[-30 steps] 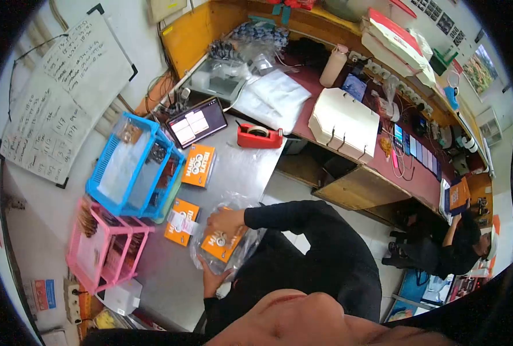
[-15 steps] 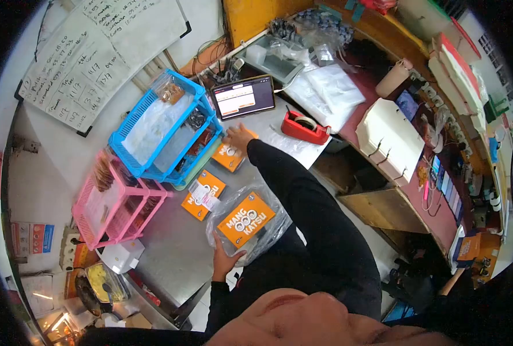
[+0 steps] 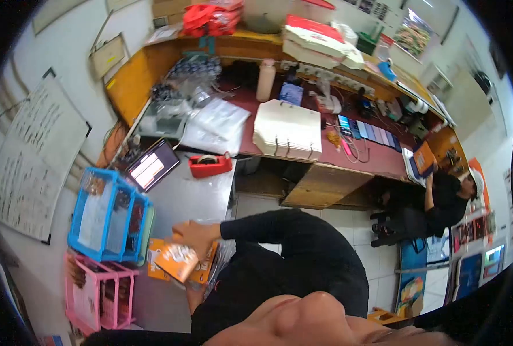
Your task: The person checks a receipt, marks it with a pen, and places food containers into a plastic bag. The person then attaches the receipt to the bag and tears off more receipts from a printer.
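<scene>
My right hand (image 3: pixel 196 239) closes round an orange-and-white box (image 3: pixel 176 260), tilted and blurred by motion. Beneath and beside it lies a larger orange box (image 3: pixel 210 259) in clear plastic (image 3: pixel 225 254). Another orange box (image 3: pixel 153 259) shows at the left, by the blue rack. My left hand (image 3: pixel 195 295) is at the lower side of the boxes; its fingers are hidden behind them.
A blue rack (image 3: pixel 104 254) and a pink rack (image 3: pixel 99 277) stand left. Behind are a lit tablet (image 3: pixel 153 165), a red tape dispenser (image 3: pixel 210 166) and plastic sheets (image 3: pixel 216 124). A seated person (image 3: pixel 449 196) at the far right holds an orange item (image 3: pixel 424 158).
The view has swung right, bringing the seated person into sight. My right hand has come back from near the tablet to the larger box, now holding a smaller orange box.
</scene>
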`<state>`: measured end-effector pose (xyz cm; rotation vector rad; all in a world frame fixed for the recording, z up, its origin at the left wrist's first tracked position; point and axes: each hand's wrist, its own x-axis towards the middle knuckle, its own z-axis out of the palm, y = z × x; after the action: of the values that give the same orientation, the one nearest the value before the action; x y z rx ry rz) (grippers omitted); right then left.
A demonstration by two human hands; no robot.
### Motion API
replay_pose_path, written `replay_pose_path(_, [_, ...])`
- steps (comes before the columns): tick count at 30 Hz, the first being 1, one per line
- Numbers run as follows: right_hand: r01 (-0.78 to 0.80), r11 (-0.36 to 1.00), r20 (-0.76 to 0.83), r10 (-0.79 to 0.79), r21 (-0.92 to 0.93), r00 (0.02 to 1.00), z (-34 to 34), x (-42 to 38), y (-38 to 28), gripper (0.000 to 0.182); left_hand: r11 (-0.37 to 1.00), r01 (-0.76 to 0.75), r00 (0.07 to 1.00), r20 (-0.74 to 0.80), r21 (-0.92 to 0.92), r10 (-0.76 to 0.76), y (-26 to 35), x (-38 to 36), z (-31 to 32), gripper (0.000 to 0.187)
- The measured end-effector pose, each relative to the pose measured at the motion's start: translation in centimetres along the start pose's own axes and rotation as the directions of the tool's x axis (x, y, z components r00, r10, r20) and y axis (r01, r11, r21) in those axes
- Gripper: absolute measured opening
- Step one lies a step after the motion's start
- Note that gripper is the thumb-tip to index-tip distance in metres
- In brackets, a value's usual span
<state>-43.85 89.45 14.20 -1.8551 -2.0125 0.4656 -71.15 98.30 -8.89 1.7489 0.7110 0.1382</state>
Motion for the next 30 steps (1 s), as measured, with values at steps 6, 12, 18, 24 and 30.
replay_pose_path(6, [-0.004,0.965,0.045,0.016,-0.263,0.999,7.5,-3.4,-1.4,0.123,0.955,-0.246,0.962,0.159,0.168,0.22,9.9,4.9,3.6,0.11])
replay_pose_path(12, [0.001,0.985,0.154,0.026,-0.172,0.988,7.0,-2.0,-0.4,0.122,0.911,-0.286,0.956,0.148,0.297,0.252,13.0,3.7,4.0,0.109])
replay_pose_path(18, [0.215,0.972,0.449,-0.237,0.1,0.861,5.7,3.9,3.2,0.079,0.925,0.035,0.991,-0.136,0.379,0.018,10.9,-1.0,0.1,0.109])
replay_pose_path(24, [0.208,0.974,0.239,-0.225,0.096,0.944,8.9,16.2,3.6,0.081,0.907,0.254,0.942,-0.3,0.337,-0.152,14.3,-7.4,0.1,0.114])
replay_pose_path(30, [0.377,0.819,0.444,-0.171,-0.432,0.879,15.0,19.2,2.4,0.115,0.907,0.294,0.911,-0.374,0.302,-0.171,13.8,-7.7,1.4,0.119])
